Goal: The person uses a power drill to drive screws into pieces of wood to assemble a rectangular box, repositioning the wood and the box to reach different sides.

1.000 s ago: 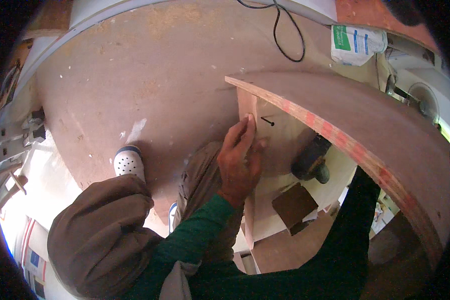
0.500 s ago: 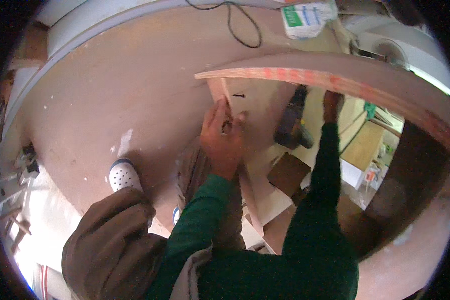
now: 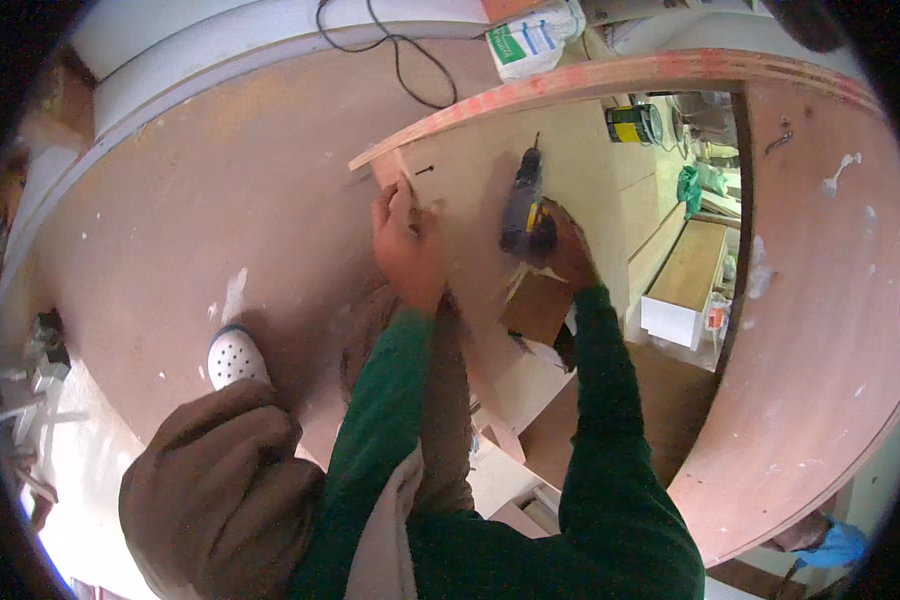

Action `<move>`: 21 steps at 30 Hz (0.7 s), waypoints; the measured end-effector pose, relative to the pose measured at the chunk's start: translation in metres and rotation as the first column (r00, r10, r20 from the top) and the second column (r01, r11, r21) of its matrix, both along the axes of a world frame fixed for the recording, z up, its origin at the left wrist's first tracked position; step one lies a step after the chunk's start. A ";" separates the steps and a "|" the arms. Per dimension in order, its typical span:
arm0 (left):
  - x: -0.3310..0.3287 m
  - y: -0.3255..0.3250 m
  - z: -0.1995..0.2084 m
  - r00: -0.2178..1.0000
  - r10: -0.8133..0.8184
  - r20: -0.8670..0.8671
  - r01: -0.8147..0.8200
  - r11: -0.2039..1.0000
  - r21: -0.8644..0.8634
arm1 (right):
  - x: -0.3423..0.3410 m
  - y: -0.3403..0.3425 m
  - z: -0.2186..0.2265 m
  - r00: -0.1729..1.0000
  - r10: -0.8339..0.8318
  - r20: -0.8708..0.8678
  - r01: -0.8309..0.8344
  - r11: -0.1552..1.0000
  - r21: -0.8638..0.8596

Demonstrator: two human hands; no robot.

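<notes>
My left hand [image 3: 410,250] is closed around a small piece of wood [image 3: 388,168], holding it against the inner side of a long wooden edge strip [image 3: 570,76] with red marks. A dark screw [image 3: 425,169] lies or stands on the pale panel [image 3: 470,150] just right of that piece; which of the two I cannot tell. Further right, my right hand [image 3: 572,250] is wrapped round the handle of a black and yellow cordless drill [image 3: 521,205]. Its bit points away from me, toward the edge strip. Whether the drill touches the panel is unclear.
A brown cardboard-like piece [image 3: 542,308] is near my right forearm. Through an opening show a white box with a wooden top [image 3: 686,268] and a black and yellow container [image 3: 630,124]. A cable [image 3: 398,60] and a white bag [image 3: 532,45] are at the far side.
My right hand has come back from the edge strip and taken hold of the drill. The view has shifted, while my left hand still holds the wood piece.
</notes>
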State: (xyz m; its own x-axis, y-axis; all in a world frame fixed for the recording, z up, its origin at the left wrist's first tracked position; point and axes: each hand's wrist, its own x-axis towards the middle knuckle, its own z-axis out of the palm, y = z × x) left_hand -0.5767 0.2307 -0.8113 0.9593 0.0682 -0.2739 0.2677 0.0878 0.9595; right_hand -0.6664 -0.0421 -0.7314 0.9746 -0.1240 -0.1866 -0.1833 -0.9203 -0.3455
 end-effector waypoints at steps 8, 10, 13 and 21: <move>-0.001 0.014 0.008 1.000 -0.016 0.025 0.013 0.996 0.085 | 0.016 0.053 0.063 0.917 -0.387 -0.101 0.397 0.852 0.342; -0.002 0.010 0.001 0.999 0.009 0.046 -0.013 0.996 0.093 | 0.026 0.091 0.097 0.884 -0.453 -0.114 0.458 0.795 0.397; -0.004 0.001 -0.012 0.996 0.047 0.082 -0.057 0.992 0.116 | 0.052 0.128 0.130 0.902 -0.422 -0.093 0.425 0.830 0.362; -0.005 0.003 -0.004 0.990 0.045 0.131 -0.067 0.984 0.166 | 0.100 0.149 0.159 0.927 -0.263 -0.267 0.321 0.925 0.204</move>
